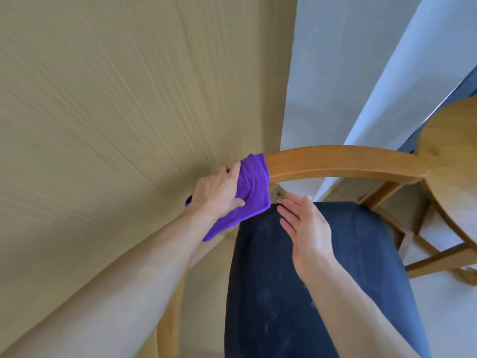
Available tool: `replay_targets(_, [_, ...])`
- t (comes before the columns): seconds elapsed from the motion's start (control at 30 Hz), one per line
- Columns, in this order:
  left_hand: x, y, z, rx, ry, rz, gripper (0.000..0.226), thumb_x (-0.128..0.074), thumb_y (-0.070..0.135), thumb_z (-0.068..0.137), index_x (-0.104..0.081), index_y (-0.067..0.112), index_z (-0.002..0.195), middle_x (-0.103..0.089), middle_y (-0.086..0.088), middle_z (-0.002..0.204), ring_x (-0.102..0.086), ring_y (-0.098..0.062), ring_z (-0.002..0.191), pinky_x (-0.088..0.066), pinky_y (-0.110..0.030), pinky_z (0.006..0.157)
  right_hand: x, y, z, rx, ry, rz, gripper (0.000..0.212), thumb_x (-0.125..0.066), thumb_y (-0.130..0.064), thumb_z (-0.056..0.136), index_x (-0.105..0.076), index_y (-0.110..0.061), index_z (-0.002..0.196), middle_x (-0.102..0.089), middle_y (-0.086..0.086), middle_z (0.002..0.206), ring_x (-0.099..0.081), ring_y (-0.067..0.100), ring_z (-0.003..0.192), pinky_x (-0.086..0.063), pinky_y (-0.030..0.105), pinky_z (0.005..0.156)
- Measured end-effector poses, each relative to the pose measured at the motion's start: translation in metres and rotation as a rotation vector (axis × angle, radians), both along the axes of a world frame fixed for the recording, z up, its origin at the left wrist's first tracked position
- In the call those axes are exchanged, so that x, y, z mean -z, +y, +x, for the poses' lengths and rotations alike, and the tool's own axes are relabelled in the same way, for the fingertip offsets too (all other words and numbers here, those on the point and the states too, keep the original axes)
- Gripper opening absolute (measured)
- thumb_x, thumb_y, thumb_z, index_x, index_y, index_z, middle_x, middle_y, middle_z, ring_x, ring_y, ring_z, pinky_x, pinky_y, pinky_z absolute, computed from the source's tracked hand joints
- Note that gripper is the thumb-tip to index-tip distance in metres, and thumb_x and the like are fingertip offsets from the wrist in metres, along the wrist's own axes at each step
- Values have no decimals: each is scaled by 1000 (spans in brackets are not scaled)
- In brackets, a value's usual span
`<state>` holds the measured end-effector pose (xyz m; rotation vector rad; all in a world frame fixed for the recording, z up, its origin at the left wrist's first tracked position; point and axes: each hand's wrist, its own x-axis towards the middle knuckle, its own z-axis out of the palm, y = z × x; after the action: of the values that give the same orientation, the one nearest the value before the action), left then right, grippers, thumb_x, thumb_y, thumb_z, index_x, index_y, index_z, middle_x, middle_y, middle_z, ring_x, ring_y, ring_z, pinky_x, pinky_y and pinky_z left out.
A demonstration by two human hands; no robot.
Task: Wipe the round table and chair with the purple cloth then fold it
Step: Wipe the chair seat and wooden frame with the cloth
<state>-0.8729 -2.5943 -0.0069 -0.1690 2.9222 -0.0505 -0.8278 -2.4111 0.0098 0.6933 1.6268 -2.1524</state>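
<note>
The purple cloth [251, 192] is wrapped over the left end of the wooden chair's curved backrest [343, 162]. My left hand [219, 192] grips the cloth there, fingers curled over the rail and thumb pressed on the fabric. A tail of cloth hangs down below my wrist. My right hand [305, 223] hovers flat and empty above the dark blue seat cushion [322, 293], fingers straight and pointing toward the backrest. The round wooden table [454, 140] shows at the right edge, just behind the chair.
A beige textured wall [116, 112] fills the left side, close to the chair. A white wall and pale curtain [361, 73] stand behind the backrest. The table's wooden legs and crossbars [438, 257] sit to the right of the seat.
</note>
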Motion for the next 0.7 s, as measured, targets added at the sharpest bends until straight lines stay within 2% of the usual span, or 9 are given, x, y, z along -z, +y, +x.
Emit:
replay_targets(0.1, [-10,-11,9,-48,-137,-16,94,-73,51,84,-16,19,152,-53,-11,134,-59,-34,119,-49,-42,86,-1,3,-8,30,18,5,39,-34,-34,107,-63,-16,125,-68,1,120,-64,16,113,-45,39,108])
replay_targets(0.2, [-20,-24,30,-125,-282,-43,91,-77,51,79,-26,16,146,-56,-10,133,-58,-34,122,-48,-41,92,-4,2,-13,56,31,-14,39,-33,-34,107,-64,-18,122,-67,2,121,-64,15,113,-46,38,108])
replay_targets(0.33, [-32,-24,39,-160,-354,-82,84,-76,52,80,-31,13,140,-57,-9,134,-58,-31,123,-47,-38,93,-10,8,-22,111,42,-27,38,-35,-34,107,-65,-17,121,-67,1,122,-64,15,114,-46,38,108])
replay_targets(0.43, [-26,-11,28,-135,-292,-123,73,-70,51,87,-33,11,136,-61,-9,130,-61,-29,119,-47,-36,88,-10,16,-26,161,52,-1,35,-36,-33,106,-65,-18,120,-68,-2,118,-64,15,114,-45,39,108])
replay_targets(0.5, [-15,0,14,-65,-182,-155,72,-65,53,89,-31,10,135,-60,-9,126,-64,-28,112,-45,-35,78,-10,20,-31,183,53,30,35,-36,-34,106,-64,-19,121,-68,-2,120,-63,15,114,-45,40,109])
replay_targets(0.6, [2,14,-15,105,15,-168,91,-62,64,85,-22,8,145,-53,-10,127,-64,-26,105,-42,-34,67,-6,23,-39,224,55,66,34,-37,-34,106,-63,-20,122,-66,0,124,-63,15,114,-45,40,109])
replay_targets(0.7, [12,27,-38,274,166,-154,110,-62,70,81,-12,7,155,-46,-13,134,-60,-28,108,-51,-37,69,1,34,-44,283,61,104,31,-36,-32,106,-63,-22,118,-65,-1,125,-62,15,114,-45,38,108])
